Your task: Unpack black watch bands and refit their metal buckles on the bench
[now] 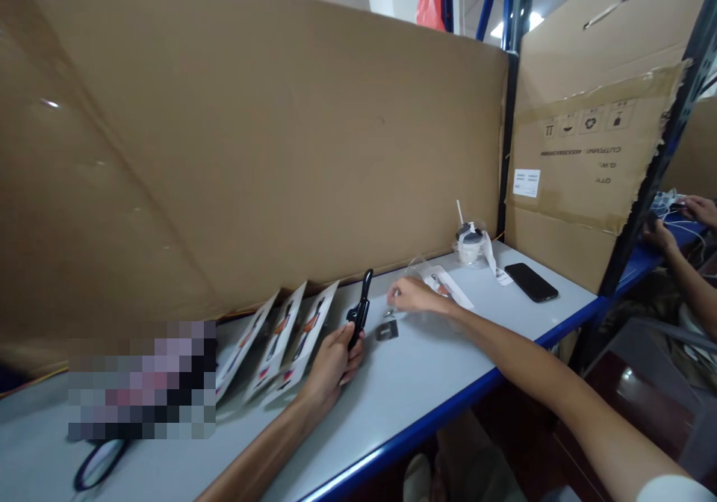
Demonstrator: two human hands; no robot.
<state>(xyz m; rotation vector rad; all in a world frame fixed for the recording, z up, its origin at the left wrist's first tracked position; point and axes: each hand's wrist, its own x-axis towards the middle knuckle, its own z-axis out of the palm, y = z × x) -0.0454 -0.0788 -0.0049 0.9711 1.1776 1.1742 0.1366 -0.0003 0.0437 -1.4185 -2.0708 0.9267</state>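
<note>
My left hand (331,364) rests on the grey tabletop (426,382) and grips a slim black tool (360,309) that stands upright out of my fist. My right hand (411,295) reaches further back, its fingertips pinched at a small metal piece (390,312) beside a clear plastic packet with a printed card (445,285). A small dark square piece (387,330) lies on the table between both hands. Three printed product cards (280,341) lean in a row against the cardboard wall, just left of my left hand.
A big cardboard sheet (252,143) walls off the back of the table. A lidded cup with a straw (469,244) and a black phone (530,282) sit at the far right. Another person's hands (680,222) work beyond the blue rack post (655,181). A dark loop (99,463) lies near left.
</note>
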